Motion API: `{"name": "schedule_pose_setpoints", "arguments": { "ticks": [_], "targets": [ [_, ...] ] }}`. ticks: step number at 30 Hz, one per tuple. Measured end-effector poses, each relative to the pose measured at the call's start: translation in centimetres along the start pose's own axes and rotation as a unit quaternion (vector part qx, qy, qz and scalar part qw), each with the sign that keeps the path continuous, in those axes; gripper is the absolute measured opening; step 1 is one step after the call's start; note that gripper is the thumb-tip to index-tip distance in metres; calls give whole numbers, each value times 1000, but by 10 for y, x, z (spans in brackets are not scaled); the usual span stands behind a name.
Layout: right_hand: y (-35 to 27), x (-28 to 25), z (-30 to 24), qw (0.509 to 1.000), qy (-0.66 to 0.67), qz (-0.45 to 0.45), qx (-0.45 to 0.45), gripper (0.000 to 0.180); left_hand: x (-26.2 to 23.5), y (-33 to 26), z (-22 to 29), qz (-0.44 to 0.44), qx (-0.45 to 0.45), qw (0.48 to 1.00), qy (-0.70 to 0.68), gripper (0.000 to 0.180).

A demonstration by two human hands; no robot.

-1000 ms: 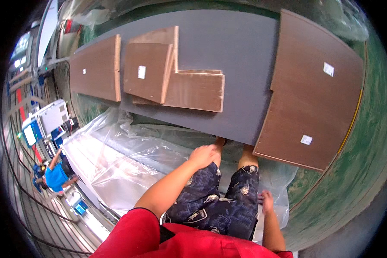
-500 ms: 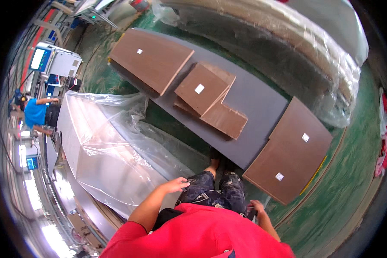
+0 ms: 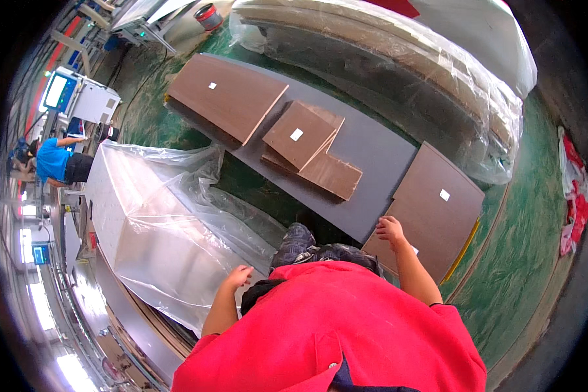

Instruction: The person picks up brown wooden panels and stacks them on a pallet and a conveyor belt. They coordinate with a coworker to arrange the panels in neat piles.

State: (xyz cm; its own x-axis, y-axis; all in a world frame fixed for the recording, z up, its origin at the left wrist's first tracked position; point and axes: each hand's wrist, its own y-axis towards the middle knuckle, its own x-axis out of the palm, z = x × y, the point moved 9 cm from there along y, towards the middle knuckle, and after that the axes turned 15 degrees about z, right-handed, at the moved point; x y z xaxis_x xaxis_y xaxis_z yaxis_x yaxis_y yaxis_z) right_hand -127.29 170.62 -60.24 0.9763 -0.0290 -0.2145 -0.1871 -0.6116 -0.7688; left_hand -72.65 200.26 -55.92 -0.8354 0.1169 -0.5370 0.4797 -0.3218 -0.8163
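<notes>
Seen from the head camera looking straight down, a person in a red shirt [image 3: 326, 333] and dark patterned trousers [image 3: 307, 247] stands on a green floor [image 3: 522, 255] in a workshop. The right hand [image 3: 391, 230] hangs over the near corner of a brown wooden panel [image 3: 434, 209], at the spot where that panel overlaps the end of a long grey board [image 3: 372, 153] lying on the floor; its fingers are loosely curled and hold nothing, and whether they touch the panel cannot be told. The left hand [image 3: 240, 276] is low beside the left thigh, fingers bent in a relaxed half fist, empty, just beside a large box wrapped in clear plastic sheeting [image 3: 147, 222]. Farther along the grey board lie two smaller brown panels [image 3: 307, 147] stacked crookedly, the upper one bearing a white sticker, and beyond them a bigger brown panel [image 3: 225, 98] resting partly off the board's far end. Behind the board, long flat pieces wrapped in clear plastic [image 3: 398, 59] stretch across the floor. At the far left, another person in a blue shirt [image 3: 51, 160] works near a pale machine with a lit screen [image 3: 78, 98]. Red and white rags [image 3: 571, 189] lie at the right edge.
</notes>
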Motion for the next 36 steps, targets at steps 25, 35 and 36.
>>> {"name": "schedule_pose_setpoints", "arguments": {
  "ticks": [25, 35, 36],
  "targets": [
    [268, 338, -126, 990, -16, 140, -9, 56, -76, 478, 581, 170, 313, 919, 169, 86],
    [304, 354, -169, 968, -3, 250, 11, 73, -30, 467, 555, 177, 262, 938, 141, 84],
    [304, 348, -172, 967, -3, 254, 32, 75, -24, 463, 545, 157, 246, 948, 127, 84]
  ]
}}
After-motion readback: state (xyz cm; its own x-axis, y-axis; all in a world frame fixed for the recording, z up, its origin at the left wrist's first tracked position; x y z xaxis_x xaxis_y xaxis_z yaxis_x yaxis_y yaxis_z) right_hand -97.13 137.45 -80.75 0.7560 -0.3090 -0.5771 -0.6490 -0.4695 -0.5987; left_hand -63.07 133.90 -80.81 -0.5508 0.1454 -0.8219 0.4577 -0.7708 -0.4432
